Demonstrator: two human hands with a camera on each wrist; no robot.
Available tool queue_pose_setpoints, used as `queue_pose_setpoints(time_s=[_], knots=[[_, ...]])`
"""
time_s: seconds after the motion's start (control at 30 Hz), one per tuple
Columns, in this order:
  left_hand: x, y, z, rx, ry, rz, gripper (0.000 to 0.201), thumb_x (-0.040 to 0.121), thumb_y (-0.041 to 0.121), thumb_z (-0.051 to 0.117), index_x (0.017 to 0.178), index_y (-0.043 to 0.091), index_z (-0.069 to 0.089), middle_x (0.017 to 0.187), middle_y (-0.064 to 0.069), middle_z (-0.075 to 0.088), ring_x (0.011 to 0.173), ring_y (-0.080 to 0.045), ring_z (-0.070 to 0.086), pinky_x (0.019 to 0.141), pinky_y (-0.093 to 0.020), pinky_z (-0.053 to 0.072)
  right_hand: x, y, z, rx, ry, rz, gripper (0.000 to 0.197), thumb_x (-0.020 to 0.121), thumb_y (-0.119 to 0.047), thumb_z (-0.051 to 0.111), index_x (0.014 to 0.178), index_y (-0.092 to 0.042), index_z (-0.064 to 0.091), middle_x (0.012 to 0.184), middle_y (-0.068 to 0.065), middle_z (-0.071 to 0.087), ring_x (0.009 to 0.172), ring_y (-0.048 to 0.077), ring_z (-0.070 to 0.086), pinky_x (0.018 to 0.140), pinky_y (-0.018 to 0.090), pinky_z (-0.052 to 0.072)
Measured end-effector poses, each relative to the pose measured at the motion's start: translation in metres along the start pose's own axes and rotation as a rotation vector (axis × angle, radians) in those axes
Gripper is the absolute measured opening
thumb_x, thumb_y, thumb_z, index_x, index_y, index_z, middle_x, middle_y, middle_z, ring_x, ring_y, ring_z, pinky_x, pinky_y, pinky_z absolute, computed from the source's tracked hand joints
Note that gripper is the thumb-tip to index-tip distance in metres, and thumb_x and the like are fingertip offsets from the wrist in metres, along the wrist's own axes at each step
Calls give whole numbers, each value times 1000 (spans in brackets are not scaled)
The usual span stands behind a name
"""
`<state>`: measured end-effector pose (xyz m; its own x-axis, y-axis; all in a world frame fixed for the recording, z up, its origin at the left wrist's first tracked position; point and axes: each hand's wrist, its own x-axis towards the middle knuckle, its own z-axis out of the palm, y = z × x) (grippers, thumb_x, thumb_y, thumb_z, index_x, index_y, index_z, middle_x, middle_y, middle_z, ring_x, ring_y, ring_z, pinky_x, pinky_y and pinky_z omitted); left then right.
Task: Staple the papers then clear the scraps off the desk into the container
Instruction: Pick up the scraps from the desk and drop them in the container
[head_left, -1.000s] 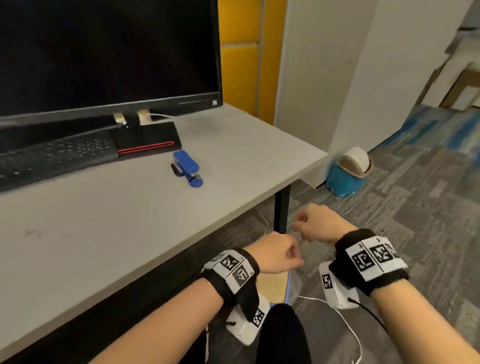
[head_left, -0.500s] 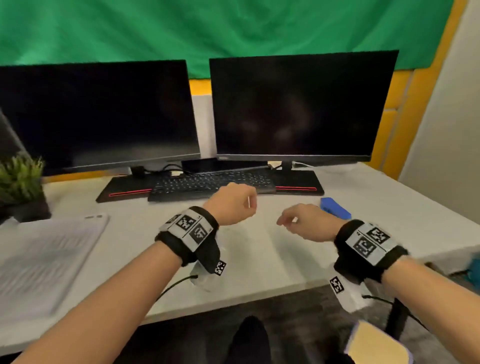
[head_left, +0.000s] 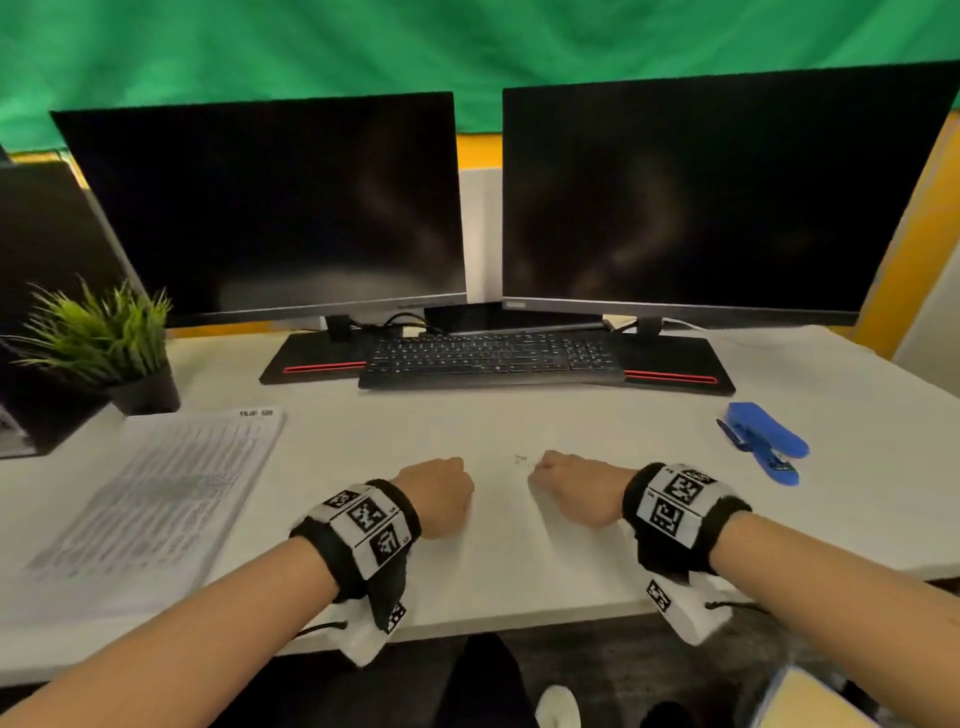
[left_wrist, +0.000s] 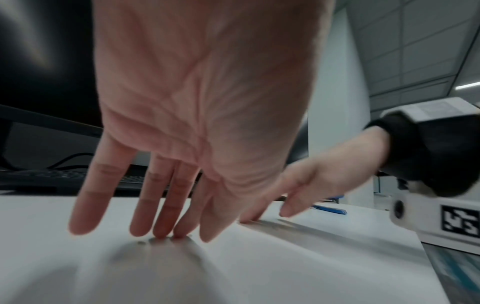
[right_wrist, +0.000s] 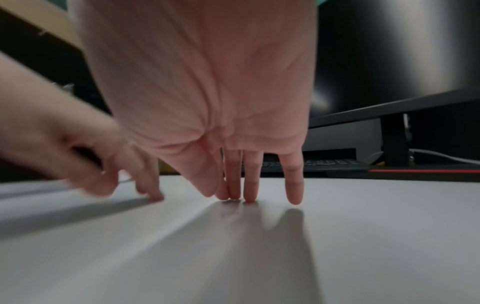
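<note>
Both hands are on the white desk (head_left: 498, 561) in front of the keyboard. My left hand (head_left: 441, 493) points down, and its straight fingertips (left_wrist: 166, 232) touch the desk beside tiny scraps (left_wrist: 142, 242). My right hand (head_left: 566, 483) does the same, with straight fingertips (right_wrist: 249, 195) on the surface and nothing held. A few small scraps (head_left: 521, 460) lie between the two hands. The blue stapler (head_left: 763, 441) lies to the right of my right hand. A printed stack of papers (head_left: 156, 499) lies at the left.
Two dark monitors (head_left: 270, 208) and a black keyboard (head_left: 488, 358) stand behind the hands. A potted plant (head_left: 119, 353) is at the back left. A pale-topped object (head_left: 800, 696) shows below the desk's front right edge.
The view swung from the floor right of the desk back to the desk. Both hands rose from beside the desk edge, moved over the desk and came down with fingertips on it.
</note>
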<state>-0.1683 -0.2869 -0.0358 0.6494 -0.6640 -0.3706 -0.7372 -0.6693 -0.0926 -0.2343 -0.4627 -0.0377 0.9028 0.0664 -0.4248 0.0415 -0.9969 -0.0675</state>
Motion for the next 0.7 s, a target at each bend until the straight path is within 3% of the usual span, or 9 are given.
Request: queue_pose_setpoints(time_s=[0.17, 0.27, 0.37, 0.47, 0.53, 0.63, 0.7], knots=[[10, 26, -1, 49, -76, -34, 37, 97, 12, 36, 130, -1, 45, 138, -15, 31, 121, -33, 42, 95, -40, 42, 3, 25, -18, 97, 137, 96, 43, 90, -1, 33, 128, -5, 51, 125, 11, 43, 121, 31, 46, 101, 36, 38], [19, 39, -8, -4, -51, -40, 38, 94, 11, 40, 131, -1, 41, 139, -14, 29, 124, -33, 39, 97, -41, 40, -9, 30, -10, -33, 65, 222, 38, 92, -7, 33, 126, -1, 49, 130, 13, 40, 112, 31, 49, 86, 32, 40], [37, 42, -17, -61, -28, -4, 37, 94, 12, 39, 130, 3, 42, 138, -15, 28, 125, -35, 38, 101, -45, 39, -12, 19, 5, -18, 42, 163, 36, 91, -7, 35, 122, -4, 52, 127, 11, 39, 107, 30, 47, 82, 34, 40], [50, 38, -27, -115, -16, 20, 38, 96, 16, 36, 131, 8, 49, 135, -17, 35, 122, -36, 45, 104, -43, 41, -4, 16, 7, 102, 107, 71, 34, 91, -17, 37, 120, -15, 55, 116, 7, 40, 114, 32, 45, 94, 39, 42], [55, 29, -34, -197, 77, 21, 37, 96, 16, 42, 128, 13, 57, 134, -13, 45, 121, -33, 51, 102, -38, 41, 6, 23, 1, 181, 191, 88, 31, 90, -24, 46, 118, -16, 57, 111, 6, 41, 114, 31, 48, 97, 39, 42], [57, 14, -36, -340, 228, -22, 31, 89, 10, 51, 114, 19, 68, 125, -6, 60, 113, -26, 58, 98, -35, 47, 19, 27, -6, 169, 169, 98, 32, 83, -36, 59, 106, -15, 55, 118, 7, 46, 110, 29, 50, 88, 35, 42], [56, 8, -33, -391, 308, -56, 28, 86, 8, 52, 100, 21, 72, 115, -3, 66, 105, -25, 62, 92, -34, 51, 25, 24, -8, 115, 137, 101, 36, 77, -46, 60, 99, -20, 49, 118, 3, 47, 109, 27, 48, 85, 38, 43]])
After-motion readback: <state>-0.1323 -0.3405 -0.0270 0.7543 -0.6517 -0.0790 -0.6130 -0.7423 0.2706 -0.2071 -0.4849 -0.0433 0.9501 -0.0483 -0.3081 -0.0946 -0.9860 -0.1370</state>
